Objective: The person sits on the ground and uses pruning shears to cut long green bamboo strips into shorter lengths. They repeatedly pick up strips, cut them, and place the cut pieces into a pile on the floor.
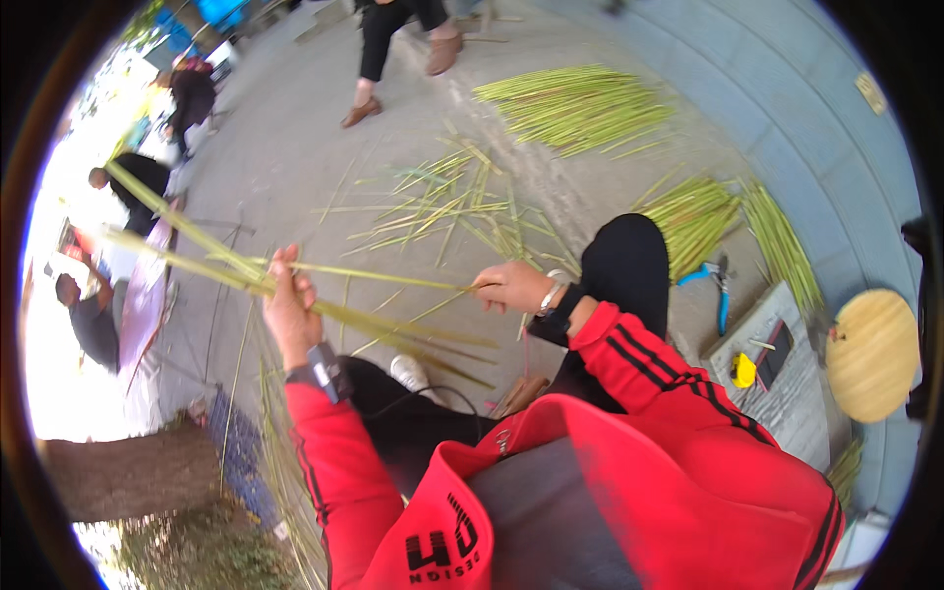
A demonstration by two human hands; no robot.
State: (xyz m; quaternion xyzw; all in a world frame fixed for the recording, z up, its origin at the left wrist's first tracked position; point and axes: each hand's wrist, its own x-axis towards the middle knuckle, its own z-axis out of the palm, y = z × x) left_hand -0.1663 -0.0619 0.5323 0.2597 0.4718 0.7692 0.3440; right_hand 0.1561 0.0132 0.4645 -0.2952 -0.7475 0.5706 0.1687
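Note:
My left hand (292,310) is closed around several long green-yellow plant stalks (184,228), which reach out to the upper left and down to the right past the palm. Between my two hands runs one thin stalk (383,277); its right end is pinched between the thumb and fingers of my right hand (511,286). Short cut pieces of stalk (435,195) lie scattered on the concrete floor beyond my hands. Both hands are above the ground, in front of my bent knees.
Laid-out stalks (582,107) and a second bundle (689,221) lie on the floor. Blue-handled pliers (719,295) are beside a grey slab (789,413) bearing a yellow tape measure (743,370). A round wooden board (872,355) is at the right. Other people are farther off; a tree trunk (125,479) is lower left.

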